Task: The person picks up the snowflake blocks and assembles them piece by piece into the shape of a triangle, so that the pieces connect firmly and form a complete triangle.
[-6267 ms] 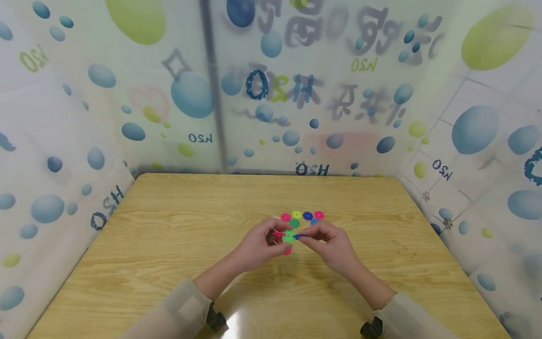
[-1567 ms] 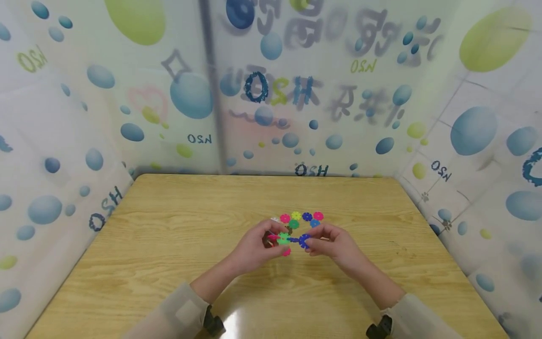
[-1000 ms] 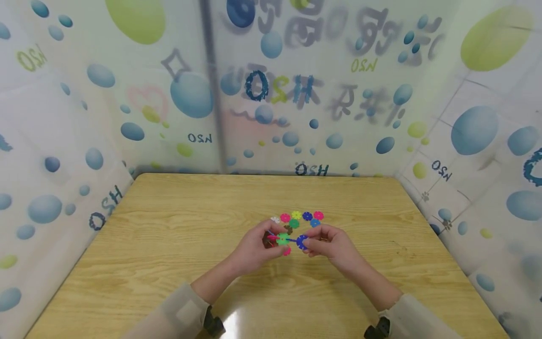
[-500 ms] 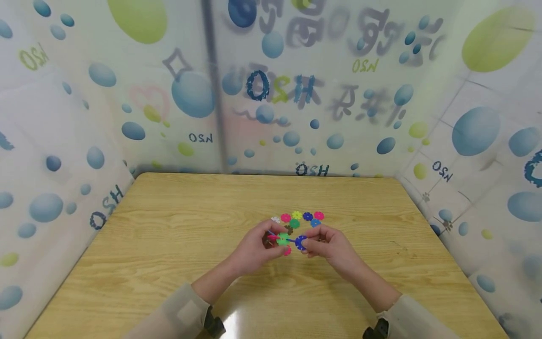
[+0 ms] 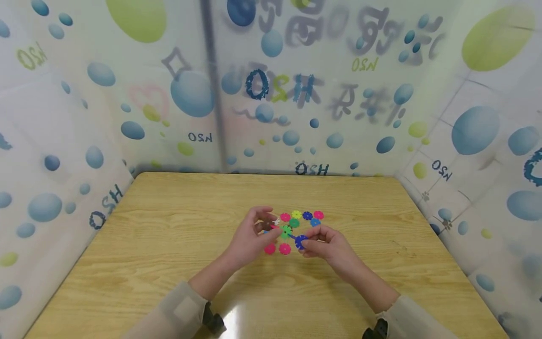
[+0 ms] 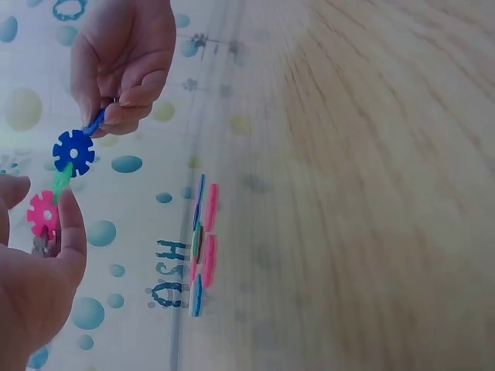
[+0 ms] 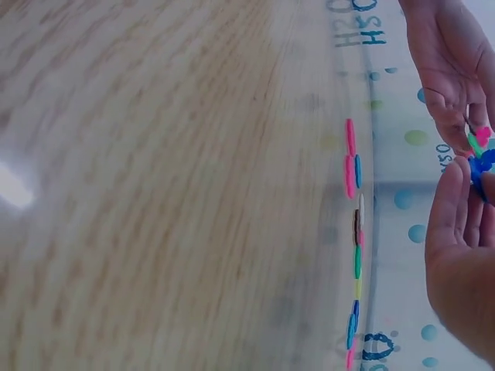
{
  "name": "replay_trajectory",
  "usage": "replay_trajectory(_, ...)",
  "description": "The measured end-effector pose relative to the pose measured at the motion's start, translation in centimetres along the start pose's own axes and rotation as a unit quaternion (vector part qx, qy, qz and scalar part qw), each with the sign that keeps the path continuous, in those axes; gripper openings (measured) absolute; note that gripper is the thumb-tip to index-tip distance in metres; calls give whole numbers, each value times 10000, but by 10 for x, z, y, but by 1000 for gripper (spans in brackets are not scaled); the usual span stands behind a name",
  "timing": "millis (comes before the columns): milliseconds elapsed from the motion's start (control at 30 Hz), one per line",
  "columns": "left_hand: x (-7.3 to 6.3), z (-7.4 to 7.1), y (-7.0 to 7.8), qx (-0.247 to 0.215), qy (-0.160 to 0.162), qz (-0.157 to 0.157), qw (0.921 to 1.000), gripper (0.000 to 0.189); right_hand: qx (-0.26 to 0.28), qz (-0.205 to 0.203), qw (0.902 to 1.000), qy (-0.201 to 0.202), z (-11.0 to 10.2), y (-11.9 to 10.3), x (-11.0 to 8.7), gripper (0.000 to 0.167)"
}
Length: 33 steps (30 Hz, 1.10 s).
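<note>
In the head view, the fingers of my right hand [image 5: 332, 249] are pinching the outer blue disc [image 5: 301, 242] of a short chain [image 5: 291, 235], while those of my left hand [image 5: 250, 238] are curving more widely about its other end; whether they are gripping it, I cannot tell. The chain is bridging the gap between my hands, its long axis slanting down toward the right, with the bright green disc [image 5: 285, 232] lying nearer my left thumb. Beyond and below it on the surface [image 5: 190, 202] I am counting four pink discs [image 5: 285, 249], two light blue discs [image 5: 315, 222], one yellow disc [image 5: 296, 214], one dark blue disc [image 5: 307, 215], one darker green disc [image 5: 294, 222] and one white disc [image 5: 277, 220]. In the left wrist view, the chain is running up from my left fingers to my right, showing one linked pink disc [image 6: 41, 210], one bright green, and the inner blue disc [image 6: 73, 153] plus the outer; something darker below the pink is blurring. In the right wrist view, the chain is sitting at the picture's right edge, and one brown disc [image 7: 356, 226] is showing edge-on among the loose ones, making eleven.
</note>
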<state>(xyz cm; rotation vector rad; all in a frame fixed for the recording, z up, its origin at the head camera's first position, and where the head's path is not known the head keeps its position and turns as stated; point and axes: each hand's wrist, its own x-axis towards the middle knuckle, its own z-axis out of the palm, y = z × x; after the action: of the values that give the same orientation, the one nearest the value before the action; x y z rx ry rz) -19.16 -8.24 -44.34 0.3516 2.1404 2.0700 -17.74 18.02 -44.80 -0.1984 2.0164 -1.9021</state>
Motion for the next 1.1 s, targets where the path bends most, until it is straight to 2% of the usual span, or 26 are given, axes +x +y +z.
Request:
replay_trajectory(100,1,2,0,-273,205,45,9994,58,20,-33,9999,-108,1,2,0,29)
replay_trajectory(200,1,2,1,-365,360,79,9987,56,31,-59,9997,-218,4,3,-1,27)
replay_trajectory(300,1,2,3,-328,381,186,9986,53,-8,-101,9996,-273,6,3,-1,26)
replay_trajectory(500,-1,-1,5,344,245,364,9984,52,-224,-39,9993,-290,11,1,-1,23)
replay_trajectory(600,-1,-2,5,324,53,341,9989,58,-266,9,9993,-278,11,0,-1,23)
replay_trajectory(700,-1,-1,5,-1,-113,282,9995,62,-341,37,9990,-297,11,1,-1,24)
replay_trajectory(833,-2,0,5,-159,-161,320,9992,57,-484,90,9982,-354,12,2,-1,26)
replay_trajectory(1100,-4,1,5,368,-174,605,9973,55,-912,194,9941,-549,11,3,-1,31)
